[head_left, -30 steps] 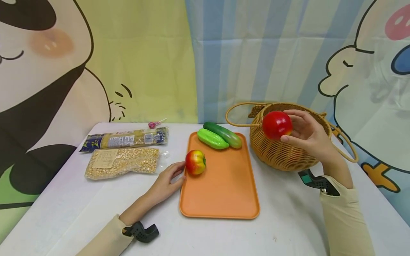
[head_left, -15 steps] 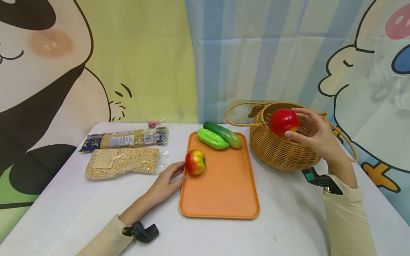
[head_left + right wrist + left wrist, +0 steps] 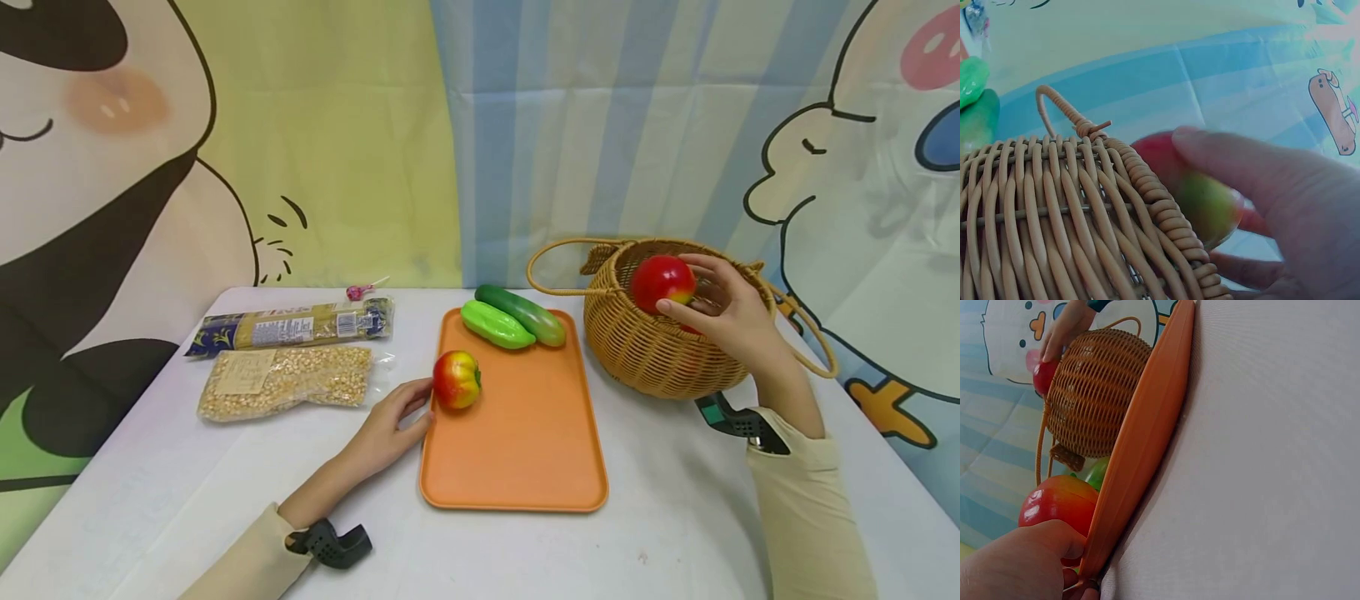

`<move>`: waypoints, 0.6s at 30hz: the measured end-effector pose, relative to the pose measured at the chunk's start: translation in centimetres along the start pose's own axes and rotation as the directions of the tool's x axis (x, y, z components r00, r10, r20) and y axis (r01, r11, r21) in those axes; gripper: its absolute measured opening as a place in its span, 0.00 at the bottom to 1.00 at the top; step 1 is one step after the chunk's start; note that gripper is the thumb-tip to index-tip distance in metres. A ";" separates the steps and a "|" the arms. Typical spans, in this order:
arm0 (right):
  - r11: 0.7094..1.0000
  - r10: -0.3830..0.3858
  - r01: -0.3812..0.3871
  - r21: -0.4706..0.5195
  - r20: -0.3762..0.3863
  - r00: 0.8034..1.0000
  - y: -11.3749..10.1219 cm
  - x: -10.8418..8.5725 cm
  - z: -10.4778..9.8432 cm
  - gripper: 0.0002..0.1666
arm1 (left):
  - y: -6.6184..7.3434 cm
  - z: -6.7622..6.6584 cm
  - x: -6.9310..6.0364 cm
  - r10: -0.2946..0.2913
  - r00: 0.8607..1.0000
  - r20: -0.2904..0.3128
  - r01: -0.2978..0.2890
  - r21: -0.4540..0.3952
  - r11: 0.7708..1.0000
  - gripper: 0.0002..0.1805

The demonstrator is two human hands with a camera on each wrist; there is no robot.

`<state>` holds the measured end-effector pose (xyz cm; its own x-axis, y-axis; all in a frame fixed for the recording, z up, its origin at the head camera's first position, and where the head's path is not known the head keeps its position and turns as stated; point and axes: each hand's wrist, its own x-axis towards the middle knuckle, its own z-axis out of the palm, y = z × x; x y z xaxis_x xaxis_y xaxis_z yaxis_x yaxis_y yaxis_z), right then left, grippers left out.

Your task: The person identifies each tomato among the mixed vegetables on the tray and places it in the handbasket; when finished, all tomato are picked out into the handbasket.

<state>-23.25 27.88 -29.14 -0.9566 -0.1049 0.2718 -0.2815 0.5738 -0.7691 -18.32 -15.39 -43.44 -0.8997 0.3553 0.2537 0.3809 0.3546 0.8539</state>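
Note:
My right hand (image 3: 723, 312) grips a round red apple (image 3: 660, 282) by its side, just inside the mouth of a wicker basket (image 3: 652, 358). The apple's lower part shows yellow-green and blurred in the right wrist view. My left hand (image 3: 390, 425) holds the left rim of the orange tray (image 3: 525, 442); its thumb shows at the rim in the left wrist view, and the fingers are partly hidden. Close by that hand, a red-and-yellow pepper-like fruit (image 3: 456, 380) lies on the tray. A dark green cucumber (image 3: 525, 314) and a lighter green one (image 3: 495, 325) lie at the tray's far end.
Left of the tray lie a bag of corn kernels (image 3: 288, 383) and a long blue-ended noodle-like pack (image 3: 292, 327). A wrapped lollipop (image 3: 356, 292) is behind them. The basket's handle (image 3: 543, 279) arches out to its left, near the backdrop.
My right hand first carried the apple rightward over the basket, then drew back slightly left, with the apple turned so more yellow shows. My left hand has stayed at the tray rim.

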 end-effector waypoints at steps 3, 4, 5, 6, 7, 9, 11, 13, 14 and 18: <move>0.999 0.009 -0.008 -0.033 0.036 0.999 0.1 -0.1 0.0 0.42 | -0.1 0.0 0.0 -0.004 1.000 0.005 0.004 -0.003 1.000 0.27; 0.999 0.017 -0.014 -0.047 0.048 0.999 0.2 -0.1 0.0 0.42 | -0.1 0.0 -0.1 -0.005 1.000 0.008 0.005 -0.005 1.000 0.27; 0.998 0.024 -0.020 -0.060 0.058 0.998 0.2 -0.1 0.0 0.43 | -0.1 0.0 -0.1 -0.006 1.000 0.011 0.006 -0.007 1.000 0.27; 0.997 0.024 -0.019 -0.074 0.069 0.997 0.3 -0.1 0.0 0.43 | -0.1 0.1 -0.1 -0.008 1.000 0.014 0.008 -0.009 1.000 0.27; 0.996 0.027 -0.020 -0.089 0.076 0.997 0.3 -0.1 0.0 0.44 | -0.1 0.1 -0.1 -0.007 1.000 0.016 0.008 -0.011 1.000 0.27; 0.994 0.033 -0.023 -0.111 0.091 0.995 0.3 -0.1 -0.1 0.44 | 0.0 0.1 -0.2 -0.006 1.000 0.017 0.006 -0.013 1.000 0.27; 0.991 0.022 -0.008 -0.131 0.108 0.994 0.3 0.0 -0.1 0.45 | 0.0 0.1 -0.1 -0.003 1.000 0.016 0.004 -0.013 1.000 0.27; 0.988 0.012 0.007 -0.153 0.119 0.993 0.2 0.0 -0.2 0.45 | -0.1 0.0 0.0 -0.002 1.000 0.017 0.002 -0.011 1.000 0.27; 0.987 0.010 0.010 -0.162 0.123 0.992 0.2 0.1 -0.2 0.45 | -0.1 0.0 0.0 -0.002 1.000 0.017 0.002 -0.010 1.000 0.27; 0.982 -0.018 0.042 -0.182 0.128 0.992 0.0 0.3 -0.2 0.46 | -0.2 -0.1 0.0 -0.005 1.000 0.015 0.005 -0.010 1.000 0.27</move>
<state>-23.50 28.01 -28.98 -0.9530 -0.2186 0.2097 -0.3028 0.7073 -0.6388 -18.45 -15.53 -43.61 -0.8984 0.3664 0.2423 0.3739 0.3481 0.8597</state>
